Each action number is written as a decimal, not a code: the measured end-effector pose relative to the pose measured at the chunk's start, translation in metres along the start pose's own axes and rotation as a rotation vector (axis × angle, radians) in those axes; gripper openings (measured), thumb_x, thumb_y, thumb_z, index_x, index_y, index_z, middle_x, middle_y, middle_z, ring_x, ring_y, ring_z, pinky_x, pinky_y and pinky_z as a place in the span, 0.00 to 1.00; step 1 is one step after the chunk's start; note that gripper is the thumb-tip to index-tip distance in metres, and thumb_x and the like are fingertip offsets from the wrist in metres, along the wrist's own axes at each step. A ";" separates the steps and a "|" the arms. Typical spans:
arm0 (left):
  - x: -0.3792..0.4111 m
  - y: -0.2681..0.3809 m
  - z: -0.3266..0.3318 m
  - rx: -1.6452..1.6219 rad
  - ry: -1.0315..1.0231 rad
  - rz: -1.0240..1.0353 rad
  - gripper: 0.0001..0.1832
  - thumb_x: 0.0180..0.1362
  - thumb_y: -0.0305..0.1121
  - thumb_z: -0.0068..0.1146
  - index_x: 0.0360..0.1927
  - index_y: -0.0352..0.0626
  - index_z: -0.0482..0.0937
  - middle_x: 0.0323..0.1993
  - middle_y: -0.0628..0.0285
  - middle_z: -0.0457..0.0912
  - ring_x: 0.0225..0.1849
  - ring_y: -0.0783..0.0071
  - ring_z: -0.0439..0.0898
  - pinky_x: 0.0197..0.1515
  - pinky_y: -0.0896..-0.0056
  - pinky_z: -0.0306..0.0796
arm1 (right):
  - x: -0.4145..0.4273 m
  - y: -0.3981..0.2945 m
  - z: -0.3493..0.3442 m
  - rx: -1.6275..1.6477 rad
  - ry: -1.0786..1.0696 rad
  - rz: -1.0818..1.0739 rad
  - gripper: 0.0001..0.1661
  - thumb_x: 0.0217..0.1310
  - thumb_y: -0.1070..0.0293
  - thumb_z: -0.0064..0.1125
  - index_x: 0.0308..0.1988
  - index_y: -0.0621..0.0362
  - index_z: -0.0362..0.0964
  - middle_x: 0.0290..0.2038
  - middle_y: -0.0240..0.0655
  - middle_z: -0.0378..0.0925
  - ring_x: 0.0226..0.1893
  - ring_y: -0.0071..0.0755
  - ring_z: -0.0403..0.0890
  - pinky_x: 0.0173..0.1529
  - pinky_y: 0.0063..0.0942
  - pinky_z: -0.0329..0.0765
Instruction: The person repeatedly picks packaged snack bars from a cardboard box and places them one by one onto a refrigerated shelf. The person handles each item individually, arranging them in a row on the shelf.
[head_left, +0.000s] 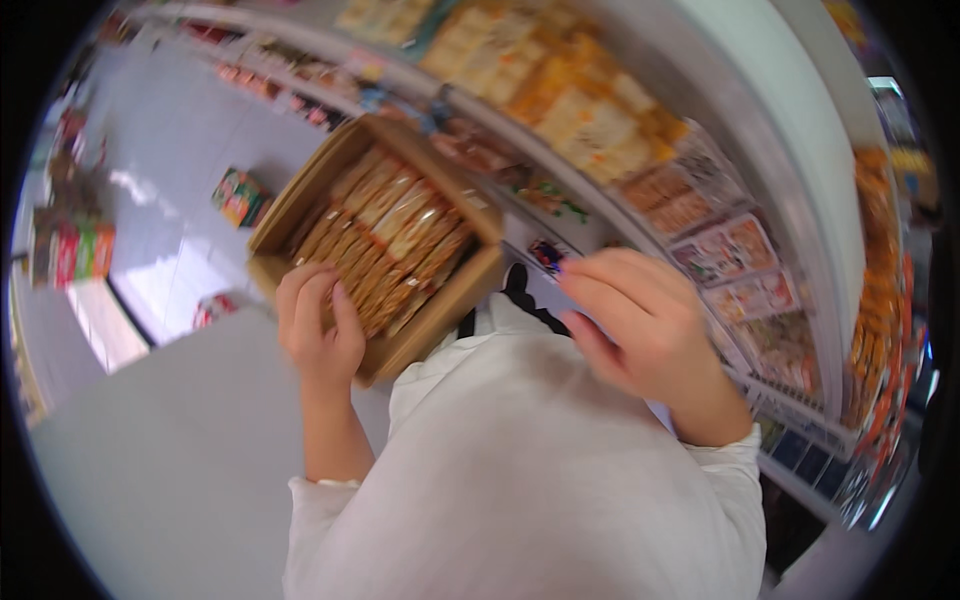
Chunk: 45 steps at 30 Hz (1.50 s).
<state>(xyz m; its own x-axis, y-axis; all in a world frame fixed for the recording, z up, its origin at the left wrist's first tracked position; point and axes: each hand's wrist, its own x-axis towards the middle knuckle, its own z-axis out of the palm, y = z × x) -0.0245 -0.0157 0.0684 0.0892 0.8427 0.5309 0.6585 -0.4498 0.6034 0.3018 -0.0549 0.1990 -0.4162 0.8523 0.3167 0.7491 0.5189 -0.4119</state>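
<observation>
An open cardboard box (431, 341) stands before me, with rows of clear-wrapped brown snack packs (382, 240) packed on their edges inside. My left hand (319, 319) is at the box's near left side, fingers curled over its rim; whether it grips the rim I cannot tell. My right hand (637, 322) is raised to the right of the box, in front of the shelving, with thumb and fingers apart. It is slightly blurred, and nothing shows between its fingers.
Store shelving (540, 142) runs along the right, bearing yellow-and-white packs (600, 127) and clear-wrapped trays (727, 247). A green and red carton (238, 196) stands on the floor beyond the box. A plain grey surface (187, 465) lies at the lower left. More colourful packs (82, 253) stand at the far left.
</observation>
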 end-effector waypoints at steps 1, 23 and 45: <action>-0.004 -0.009 -0.008 0.008 0.006 -0.023 0.07 0.58 0.15 0.62 0.40 0.32 0.82 0.43 0.48 0.86 0.45 0.52 0.84 0.49 0.59 0.79 | 0.015 0.000 0.035 0.075 -0.037 0.009 0.13 0.57 0.70 0.72 0.43 0.61 0.82 0.42 0.38 0.85 0.42 0.46 0.86 0.46 0.40 0.84; -0.090 -0.060 -0.077 0.060 0.176 -0.266 0.07 0.57 0.14 0.62 0.39 0.31 0.84 0.37 0.49 0.87 0.36 0.54 0.86 0.40 0.61 0.80 | 0.067 -0.018 0.288 -0.358 -0.885 -0.281 0.03 0.57 0.71 0.65 0.33 0.53 0.84 0.29 0.37 0.88 0.34 0.43 0.92 0.36 0.42 0.86; -0.005 0.053 -0.006 -1.142 -0.306 -0.565 0.26 0.68 0.21 0.58 0.67 0.36 0.63 0.52 0.58 0.77 0.51 0.77 0.78 0.50 0.73 0.78 | 0.017 0.002 0.107 1.180 0.172 0.500 0.21 0.74 0.76 0.60 0.63 0.60 0.75 0.51 0.35 0.79 0.51 0.25 0.80 0.54 0.27 0.83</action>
<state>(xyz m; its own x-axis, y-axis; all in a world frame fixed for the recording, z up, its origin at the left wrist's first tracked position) 0.0052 -0.0454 0.1019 0.2757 0.9609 -0.0247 -0.3268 0.1178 0.9377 0.2411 -0.0326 0.1121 -0.0871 0.9960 -0.0212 -0.1387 -0.0332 -0.9898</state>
